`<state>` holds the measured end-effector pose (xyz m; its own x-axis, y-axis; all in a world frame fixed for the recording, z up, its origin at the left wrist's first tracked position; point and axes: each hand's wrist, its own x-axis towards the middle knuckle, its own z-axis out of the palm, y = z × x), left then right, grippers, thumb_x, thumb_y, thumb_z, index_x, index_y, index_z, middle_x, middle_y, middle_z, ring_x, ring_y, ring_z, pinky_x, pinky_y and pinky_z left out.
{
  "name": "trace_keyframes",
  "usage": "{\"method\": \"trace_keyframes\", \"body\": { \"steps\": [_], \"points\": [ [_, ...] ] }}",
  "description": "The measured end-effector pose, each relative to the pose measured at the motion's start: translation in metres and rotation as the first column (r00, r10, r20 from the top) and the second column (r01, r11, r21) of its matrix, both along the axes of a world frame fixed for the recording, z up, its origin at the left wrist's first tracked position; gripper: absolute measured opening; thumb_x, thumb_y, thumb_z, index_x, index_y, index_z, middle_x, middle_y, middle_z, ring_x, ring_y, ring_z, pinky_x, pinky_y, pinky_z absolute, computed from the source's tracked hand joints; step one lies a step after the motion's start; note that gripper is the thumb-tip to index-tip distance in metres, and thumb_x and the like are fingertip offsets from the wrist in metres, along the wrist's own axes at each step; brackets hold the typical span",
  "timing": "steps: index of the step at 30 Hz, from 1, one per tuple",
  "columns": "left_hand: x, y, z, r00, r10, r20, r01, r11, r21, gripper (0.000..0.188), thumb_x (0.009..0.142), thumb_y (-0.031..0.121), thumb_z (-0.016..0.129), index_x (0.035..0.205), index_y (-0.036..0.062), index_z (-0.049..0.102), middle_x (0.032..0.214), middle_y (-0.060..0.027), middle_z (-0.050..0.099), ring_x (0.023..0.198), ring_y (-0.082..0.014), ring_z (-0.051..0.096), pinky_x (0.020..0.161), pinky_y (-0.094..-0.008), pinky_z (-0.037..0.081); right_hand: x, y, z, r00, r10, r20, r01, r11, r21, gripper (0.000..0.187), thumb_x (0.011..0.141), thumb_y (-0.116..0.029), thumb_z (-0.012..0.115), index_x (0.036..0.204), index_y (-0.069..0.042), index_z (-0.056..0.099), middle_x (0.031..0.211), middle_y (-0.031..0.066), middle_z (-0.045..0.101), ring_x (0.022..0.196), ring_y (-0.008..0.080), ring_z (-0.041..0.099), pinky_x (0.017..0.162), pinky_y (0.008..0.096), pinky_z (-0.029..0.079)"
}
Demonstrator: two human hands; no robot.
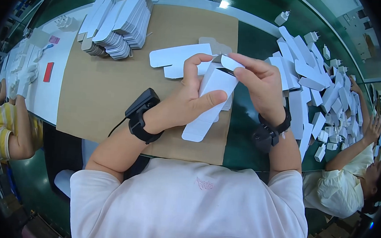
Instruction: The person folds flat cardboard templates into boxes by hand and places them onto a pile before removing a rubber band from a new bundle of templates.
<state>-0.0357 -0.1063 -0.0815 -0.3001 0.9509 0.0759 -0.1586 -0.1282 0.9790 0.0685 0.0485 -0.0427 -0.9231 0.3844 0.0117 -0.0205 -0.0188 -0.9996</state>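
Note:
A slim white cardboard box [217,86] is held at a slant above the brown cardboard sheet [99,99]. My left hand [174,103] is closed around its body, thumb across the front face. At the box's upper end, my right hand [260,86] pinches an end flap between thumb and fingers. That end is partly open, with a dark gap showing. Behind the box lies a flat white carton blank [177,58] on the sheet. Another white piece shows partly under the box, mostly hidden. Whether anything is inside the box, I cannot tell.
Stacks of flat white cartons [129,22] stand at the far left of the sheet. On the right, folded white boxes [308,78] lie heaped with white plug chargers [311,37]. Co-workers sit at both sides; a red strip [48,72] lies on the left table.

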Motion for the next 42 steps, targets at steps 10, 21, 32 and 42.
{"method": "trace_keyframes", "body": {
  "steps": [10, 21, 32, 42],
  "points": [
    [0.000, 0.003, -0.004, 0.997, 0.002, -0.071, -0.005, 0.999, -0.036, 0.068, 0.088, 0.038, 0.053, 0.129, 0.0094, 0.006, 0.105, -0.0187, 0.049, 0.093, -0.0195, 0.053, 0.079, -0.0304, 0.043, 0.003, 0.011, -0.006, 0.980, 0.199, 0.003, -0.197, 0.967, 0.163, 0.020, 0.081, -0.007, 0.061, 0.098, 0.003, 0.064, 0.102, 0.0123, 0.064, 0.100, 0.0190, 0.058, 0.084, 0.0286, 0.045],
    [-0.059, 0.011, -0.019, 0.267, 0.191, -0.944, -0.477, 0.878, 0.043, 0.054, 0.073, 0.025, 0.068, 0.119, 0.0047, 0.049, 0.114, -0.0192, 0.052, 0.117, -0.0395, 0.034, 0.096, -0.0484, 0.027, 0.081, 0.094, 0.082, 0.532, -0.762, -0.368, 0.581, 0.013, 0.813, 0.024, 0.086, -0.018, 0.060, 0.106, -0.005, 0.064, 0.089, 0.0057, 0.065, 0.078, 0.0088, 0.057, 0.071, 0.0211, 0.044],
    [-0.016, -0.003, 0.014, 0.656, 0.401, -0.639, -0.494, 0.869, 0.038, 0.021, 0.077, 0.018, 0.069, 0.079, -0.0004, 0.058, 0.066, -0.0040, 0.057, 0.059, -0.0079, 0.049, 0.053, -0.0231, 0.040, -0.008, -0.019, -0.003, 0.993, -0.114, -0.041, 0.110, 0.706, 0.700, 0.045, 0.080, -0.017, 0.065, 0.123, -0.011, 0.051, 0.109, 0.0151, 0.059, 0.082, 0.0147, 0.061, 0.066, 0.0243, 0.049],
    [-0.003, 0.002, -0.005, 0.973, 0.155, -0.168, -0.163, 0.986, -0.035, 0.032, 0.081, 0.014, 0.064, 0.100, 0.0071, 0.040, 0.088, -0.0091, 0.055, 0.075, -0.0115, 0.053, 0.063, -0.0272, 0.042, -0.002, -0.013, -0.004, 0.998, -0.020, 0.060, -0.019, 0.809, 0.587, 0.024, 0.075, -0.010, 0.069, 0.092, 0.001, 0.055, 0.091, 0.0066, 0.059, 0.082, 0.0113, 0.056, 0.074, 0.0236, 0.045]
  ]
}}
